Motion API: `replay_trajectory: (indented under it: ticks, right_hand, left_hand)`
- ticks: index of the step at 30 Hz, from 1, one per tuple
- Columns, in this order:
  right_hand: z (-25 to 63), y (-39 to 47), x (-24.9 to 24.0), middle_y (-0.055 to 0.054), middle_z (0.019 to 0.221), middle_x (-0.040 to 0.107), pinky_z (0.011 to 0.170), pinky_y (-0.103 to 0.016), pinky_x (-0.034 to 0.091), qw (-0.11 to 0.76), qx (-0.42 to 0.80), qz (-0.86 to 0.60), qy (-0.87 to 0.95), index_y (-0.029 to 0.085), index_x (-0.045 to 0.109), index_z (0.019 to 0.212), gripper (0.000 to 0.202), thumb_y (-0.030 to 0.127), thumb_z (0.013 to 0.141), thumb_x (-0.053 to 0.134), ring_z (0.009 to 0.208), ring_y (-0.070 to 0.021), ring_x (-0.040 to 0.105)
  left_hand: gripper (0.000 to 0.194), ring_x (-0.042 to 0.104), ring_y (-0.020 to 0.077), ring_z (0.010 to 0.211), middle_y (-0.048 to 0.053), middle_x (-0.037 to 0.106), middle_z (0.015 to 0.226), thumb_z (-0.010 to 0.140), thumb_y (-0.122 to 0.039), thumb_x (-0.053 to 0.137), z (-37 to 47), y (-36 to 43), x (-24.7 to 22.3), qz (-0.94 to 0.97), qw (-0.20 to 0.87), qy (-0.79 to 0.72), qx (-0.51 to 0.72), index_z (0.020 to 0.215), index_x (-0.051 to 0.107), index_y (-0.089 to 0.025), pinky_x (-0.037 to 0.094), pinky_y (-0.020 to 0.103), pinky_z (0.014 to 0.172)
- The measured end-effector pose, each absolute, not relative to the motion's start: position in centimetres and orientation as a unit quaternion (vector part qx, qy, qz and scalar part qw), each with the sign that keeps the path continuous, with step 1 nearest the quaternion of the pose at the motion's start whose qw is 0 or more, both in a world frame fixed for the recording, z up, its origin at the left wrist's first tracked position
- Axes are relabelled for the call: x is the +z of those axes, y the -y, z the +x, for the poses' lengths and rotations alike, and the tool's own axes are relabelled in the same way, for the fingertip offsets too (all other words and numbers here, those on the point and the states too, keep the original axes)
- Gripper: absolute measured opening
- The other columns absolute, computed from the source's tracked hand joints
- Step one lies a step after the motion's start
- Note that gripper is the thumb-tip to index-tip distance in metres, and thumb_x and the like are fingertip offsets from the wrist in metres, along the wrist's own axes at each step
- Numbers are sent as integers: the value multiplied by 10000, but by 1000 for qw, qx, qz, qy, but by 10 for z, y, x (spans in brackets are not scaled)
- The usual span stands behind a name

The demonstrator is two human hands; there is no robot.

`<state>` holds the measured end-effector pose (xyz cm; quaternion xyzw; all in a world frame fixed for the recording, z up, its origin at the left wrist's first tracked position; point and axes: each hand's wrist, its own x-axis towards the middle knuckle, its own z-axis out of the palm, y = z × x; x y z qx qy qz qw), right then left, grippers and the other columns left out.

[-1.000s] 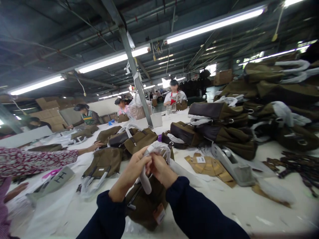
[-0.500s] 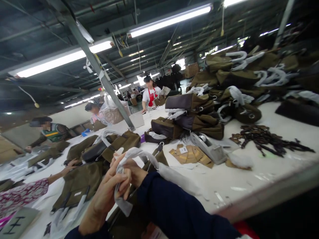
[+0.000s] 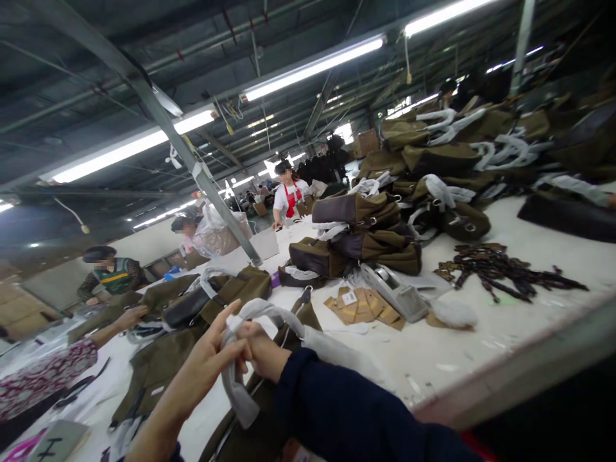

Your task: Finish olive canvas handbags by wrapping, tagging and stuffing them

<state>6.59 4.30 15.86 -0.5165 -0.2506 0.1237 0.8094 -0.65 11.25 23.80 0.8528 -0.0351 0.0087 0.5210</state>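
A bag handle wrapped in white paper [image 3: 274, 310] arches up in front of me, its loose wrapping hanging below my fingers. My left hand [image 3: 216, 350] is closed round the wrapping on the handle's left side, thumb and fingers pressed together. Right beside it, my right hand [image 3: 262, 350] grips the same wrapped handle from the right. The dark olive bag [image 3: 255, 417] under my hands is partly hidden by my sleeve.
Olive bags [image 3: 380, 212] are piled at the right, near a grey tape dispenser [image 3: 397, 295], brown tags [image 3: 366, 308] and dark straps [image 3: 505, 269]. At the left, a person's patterned sleeve [image 3: 52, 378] and hand reach over bags. Several people stand beyond the white table [image 3: 481, 359].
The view has shifted slightly. My left hand's fingers have loosened and stretched a little at the handle. The other person's hand at the left has moved back over the bags.
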Motion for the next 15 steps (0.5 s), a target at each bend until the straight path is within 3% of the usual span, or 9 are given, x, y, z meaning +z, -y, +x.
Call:
replay_trajectory:
  ticks: [2,5,7,11,15]
  right_hand:
    - [51,-15,154,34,620,524,550,-235,482,827,182,-465,259,196,568,746,296,452,888,531,576,-118,565]
    - [26,48,143,-30,923,645,644,-227,507,816,242,-443,281,196,660,971,259,412,829,653,782,-133,631]
    - [10,95,128,-52,942,662,601,-210,487,763,279,-484,324,183,678,996,317,457,840,645,770,-134,630]
    - [-8,170,81,-41,758,670,552,-205,454,709,333,-552,285,152,664,938,400,539,853,604,597,-110,595]
    - [-16,210,36,-61,769,671,538,-206,437,730,301,-585,189,150,642,915,469,610,829,601,638,-128,608]
  left_hand:
    - [673,638,208,680,-24,643,737,824,-425,663,-6,-124,244,912,403,42,55,1410,379,-255,467,279,624]
    - [286,563,181,631,-34,577,653,836,-477,608,-4,-140,247,974,179,13,136,967,629,-224,370,257,582]
    - [309,502,165,585,-37,515,596,862,-492,545,-2,-142,248,984,105,4,146,761,610,-208,318,257,560]
    - [304,498,165,582,-34,513,600,880,-453,491,3,-122,254,975,154,12,160,766,602,-195,310,253,550]
    - [245,477,150,574,-46,494,604,875,-403,504,9,-96,268,965,172,41,194,764,572,-197,313,246,552]
